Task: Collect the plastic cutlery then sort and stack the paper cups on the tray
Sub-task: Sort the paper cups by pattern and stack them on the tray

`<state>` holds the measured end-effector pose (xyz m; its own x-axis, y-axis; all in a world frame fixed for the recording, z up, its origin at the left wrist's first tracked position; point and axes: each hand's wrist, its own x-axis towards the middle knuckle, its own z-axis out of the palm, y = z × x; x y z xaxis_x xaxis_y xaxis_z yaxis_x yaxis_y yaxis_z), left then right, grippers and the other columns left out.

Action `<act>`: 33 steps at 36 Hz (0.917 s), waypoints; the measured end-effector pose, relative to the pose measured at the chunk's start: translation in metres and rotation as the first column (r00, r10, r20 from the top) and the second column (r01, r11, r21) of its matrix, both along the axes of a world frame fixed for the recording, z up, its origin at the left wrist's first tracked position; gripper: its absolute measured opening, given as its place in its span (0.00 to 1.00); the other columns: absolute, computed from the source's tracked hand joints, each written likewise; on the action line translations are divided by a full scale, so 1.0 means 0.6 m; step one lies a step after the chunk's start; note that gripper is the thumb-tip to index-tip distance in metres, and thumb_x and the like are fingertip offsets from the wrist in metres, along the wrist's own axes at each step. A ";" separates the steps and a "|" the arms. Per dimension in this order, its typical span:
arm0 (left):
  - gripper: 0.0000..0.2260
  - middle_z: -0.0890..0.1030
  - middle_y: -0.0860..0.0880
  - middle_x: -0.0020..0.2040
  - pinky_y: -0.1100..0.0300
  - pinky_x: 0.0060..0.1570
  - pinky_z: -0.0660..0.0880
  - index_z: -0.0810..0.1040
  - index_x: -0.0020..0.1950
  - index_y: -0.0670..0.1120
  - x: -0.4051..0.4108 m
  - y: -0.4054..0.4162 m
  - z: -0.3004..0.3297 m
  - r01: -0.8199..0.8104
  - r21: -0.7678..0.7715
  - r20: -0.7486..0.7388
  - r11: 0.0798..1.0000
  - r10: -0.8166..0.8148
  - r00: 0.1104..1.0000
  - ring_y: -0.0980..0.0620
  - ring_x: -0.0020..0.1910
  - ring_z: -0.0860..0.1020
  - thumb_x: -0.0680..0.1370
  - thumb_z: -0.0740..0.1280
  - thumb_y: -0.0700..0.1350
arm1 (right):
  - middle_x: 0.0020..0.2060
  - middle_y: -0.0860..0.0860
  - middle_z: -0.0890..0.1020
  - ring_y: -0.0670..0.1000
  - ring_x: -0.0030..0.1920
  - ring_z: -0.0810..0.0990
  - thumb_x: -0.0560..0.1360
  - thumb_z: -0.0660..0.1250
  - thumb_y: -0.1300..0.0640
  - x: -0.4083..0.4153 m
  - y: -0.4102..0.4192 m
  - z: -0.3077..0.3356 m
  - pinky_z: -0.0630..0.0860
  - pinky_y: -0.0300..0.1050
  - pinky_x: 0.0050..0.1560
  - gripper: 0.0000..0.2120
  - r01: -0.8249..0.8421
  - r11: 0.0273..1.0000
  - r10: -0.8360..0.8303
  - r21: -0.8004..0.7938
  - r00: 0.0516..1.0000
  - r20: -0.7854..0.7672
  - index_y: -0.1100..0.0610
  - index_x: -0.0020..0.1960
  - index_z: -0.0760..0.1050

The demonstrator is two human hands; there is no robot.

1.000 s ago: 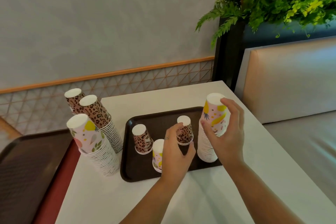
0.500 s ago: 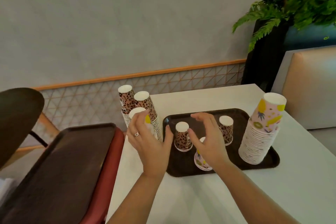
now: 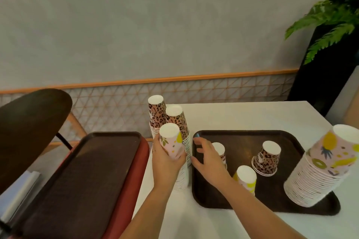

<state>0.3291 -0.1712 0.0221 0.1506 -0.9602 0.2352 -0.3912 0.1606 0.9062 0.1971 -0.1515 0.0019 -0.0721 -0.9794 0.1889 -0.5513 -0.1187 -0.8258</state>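
My left hand [image 3: 165, 163] grips the pink fruit-print cup stack [image 3: 171, 141] standing on the white table left of the brown tray [image 3: 242, 136]. Behind it stand two leopard-print cup stacks [image 3: 175, 120]. My right hand [image 3: 207, 158] hovers with spread fingers over the tray's left edge, partly hiding a single upside-down leopard cup [image 3: 219, 149]. Another leopard cup [image 3: 267, 158] and a pink fruit cup [image 3: 245, 179] sit upside down on the tray. A tall pink fruit-print stack [image 3: 322, 167] leans on the tray's right corner. No cutlery is visible.
A second brown tray [image 3: 83, 176] rests on a red seat [image 3: 136, 176] at left, beside a dark round chair back [image 3: 29, 122]. The white table [image 3: 242, 116] meets a lattice wall panel behind. A fern [image 3: 334, 15] in a black planter stands at the far right.
The view swung left. My left hand went from the tray to the pink stack left of it and closed around it. My right hand left the tall stack and moved to the tray's left edge.
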 end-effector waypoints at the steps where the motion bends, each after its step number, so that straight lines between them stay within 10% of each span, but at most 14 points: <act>1: 0.33 0.76 0.51 0.57 0.60 0.50 0.74 0.66 0.66 0.47 0.002 -0.005 -0.002 -0.014 -0.007 -0.001 1.000 0.014 1.000 0.51 0.57 0.76 0.65 0.77 0.43 | 0.65 0.47 0.69 0.45 0.61 0.71 0.74 0.67 0.57 0.000 -0.008 -0.002 0.68 0.35 0.60 0.26 0.004 1.000 -0.004 0.004 1.000 0.004 0.52 0.69 0.62; 10: 0.33 0.74 0.52 0.55 0.58 0.51 0.74 0.67 0.63 0.47 0.029 -0.039 -0.006 -0.070 -0.007 0.027 0.998 0.070 0.997 0.53 0.55 0.75 0.63 0.78 0.41 | 0.69 0.52 0.63 0.51 0.67 0.68 0.71 0.71 0.59 0.020 -0.078 -0.011 0.64 0.37 0.61 0.35 0.083 0.997 -0.083 0.007 0.995 0.055 0.55 0.72 0.57; 18: 0.32 0.73 0.58 0.50 0.78 0.42 0.69 0.65 0.56 0.54 0.055 -0.068 -0.007 -0.035 -0.011 0.007 0.999 0.035 0.999 0.68 0.48 0.73 0.61 0.79 0.38 | 0.69 0.50 0.69 0.50 0.68 0.69 0.60 0.78 0.47 0.049 -0.126 -0.034 0.71 0.51 0.65 0.49 0.084 0.994 -0.097 0.075 0.976 0.193 0.52 0.73 0.56; 24: 0.33 0.72 0.56 0.52 0.73 0.44 0.69 0.64 0.59 0.54 0.069 -0.083 -0.013 -0.001 -0.015 0.009 1.000 0.001 1.000 0.64 0.50 0.73 0.62 0.78 0.38 | 0.61 0.44 0.72 0.44 0.60 0.72 0.59 0.80 0.54 0.055 -0.146 -0.050 0.69 0.29 0.51 0.45 0.104 0.991 -0.125 0.084 0.942 0.311 0.50 0.69 0.60; 33: 0.38 0.75 0.52 0.60 0.58 0.56 0.76 0.66 0.64 0.53 0.083 -0.089 -0.039 0.069 -0.003 -0.070 0.998 -0.069 0.995 0.56 0.60 0.75 0.59 0.81 0.41 | 0.63 0.49 0.74 0.50 0.61 0.74 0.58 0.81 0.57 0.054 -0.159 -0.090 0.72 0.42 0.56 0.46 0.048 0.974 -0.124 0.220 0.931 0.344 0.52 0.70 0.60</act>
